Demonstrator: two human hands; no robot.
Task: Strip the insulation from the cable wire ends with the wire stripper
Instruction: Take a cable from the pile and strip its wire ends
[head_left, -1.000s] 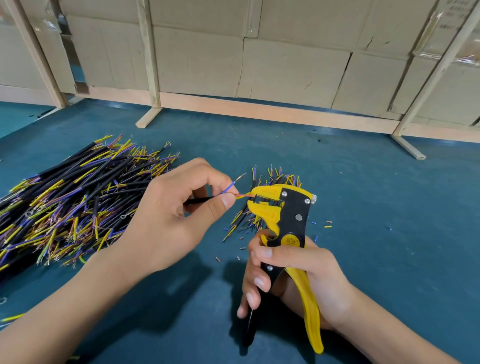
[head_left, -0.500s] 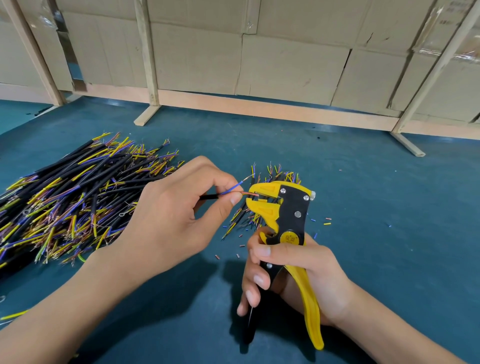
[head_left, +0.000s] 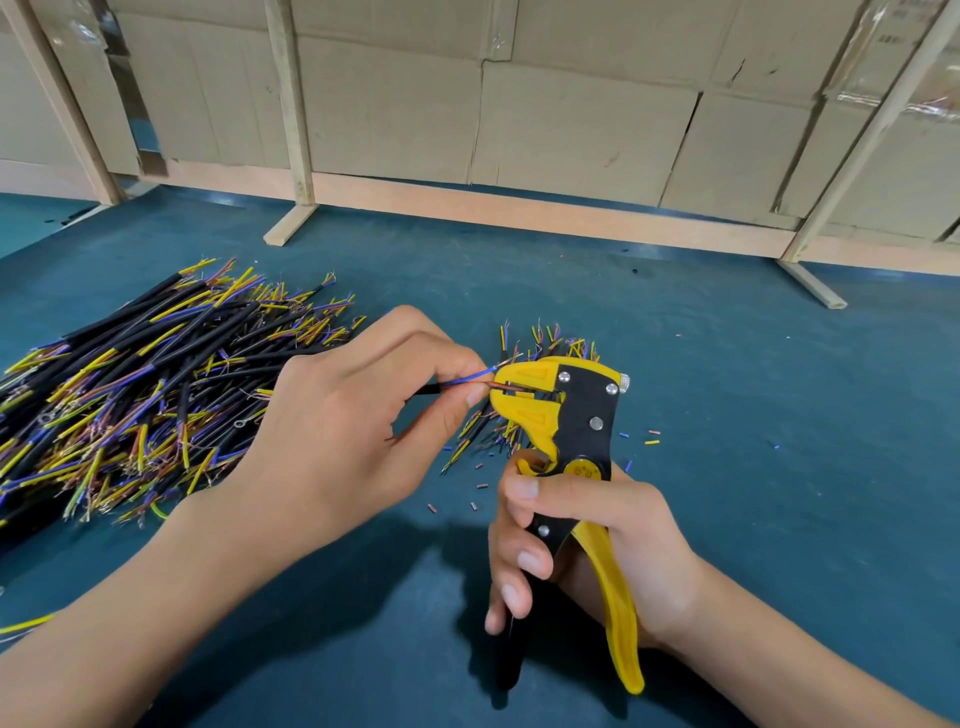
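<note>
While pinched in left hand (head_left: 332, 436), one cable (head_left: 441, 385); right hand's (head_left: 592, 540) grip round one wire stripper (head_left: 571, 415).

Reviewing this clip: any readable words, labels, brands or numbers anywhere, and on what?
Round yellow label at the pivot of the wire stripper: dark print, too small to read.
Cardboard wall, upper right: faint printed marks, too blurred to read.
Nothing else carries text.
</note>
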